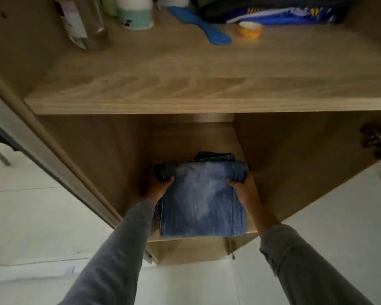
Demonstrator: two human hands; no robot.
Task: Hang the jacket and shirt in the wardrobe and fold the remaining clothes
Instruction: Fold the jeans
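Grey-sleeved, our left hand (161, 187) clamps the rolled far-left corner of the jeans (202, 201), thumb on top, fingers hidden below. The folded jeans lie, as far as we can tell, on the lower shelf (185, 239) of the wardrobe (92, 150), with their near edge close to the shelf front. Our right hand (243, 188) clamps the far-right corner likewise, close against the right wall (295, 161).

Hazards, as we judge them:
1. Left: the roll bulges beyond the stack; if we release it without pressing it flat, it may spring open and undo the fold
2. Centre: pulling both hands out with fingers under the cloth may drag the layers forward, so the stack overhangs the shelf front and slides off
3. Right: clearance at the wall is slight; knuckles may scrape and cloth may bunch against the panel
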